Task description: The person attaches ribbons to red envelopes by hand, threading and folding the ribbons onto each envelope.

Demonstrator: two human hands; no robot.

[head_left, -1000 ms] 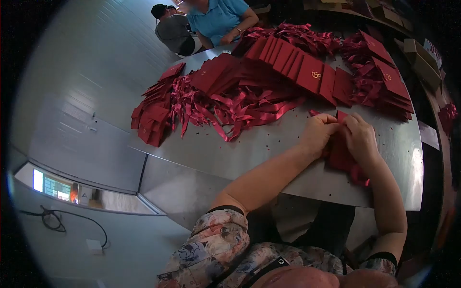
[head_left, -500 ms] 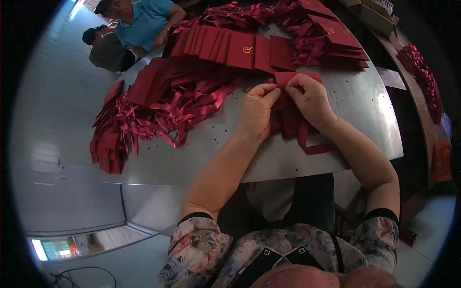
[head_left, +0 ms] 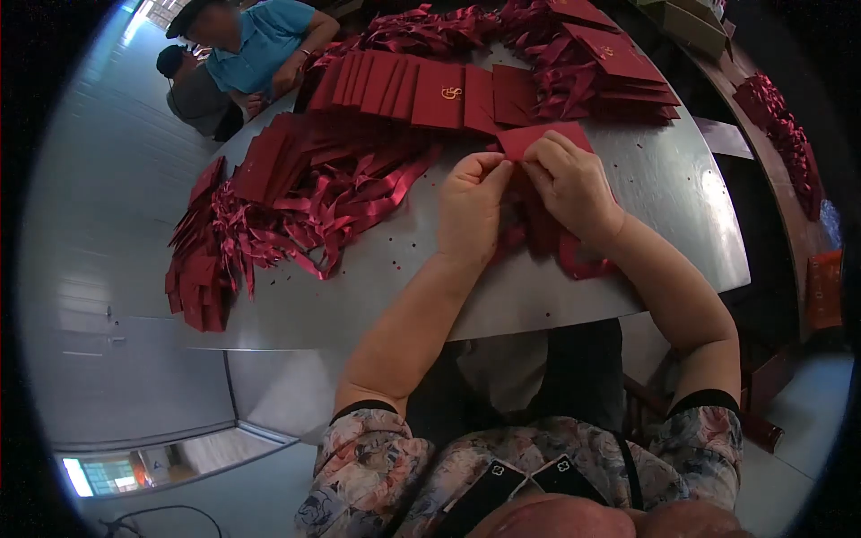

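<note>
Both hands meet over a dark red paper gift bag (head_left: 538,136) near the table's right side. My left hand (head_left: 471,204) pinches at the bag's left side between thumb and forefinger. Beside it, my right hand (head_left: 574,186) is closed over the middle of the bag, fingertips almost touching those of the left. The exact spot they grip is hidden by the fingers. A loop of red ribbon (head_left: 581,266) hangs out below my right wrist and rests on the metal table (head_left: 395,305).
Red bags with gold lettering (head_left: 439,94) are fanned out behind my hands. More bags with tangled ribbons (head_left: 314,211) lie left, and a stack (head_left: 628,67) stands back right. A person in a blue shirt (head_left: 269,45) is at the far left edge. A cardboard box (head_left: 686,25) sits at the upper right.
The bag's top edge has tilted slightly and my right hand has turned a little over it. Both hands stay close together. The whole view has shifted slightly.
</note>
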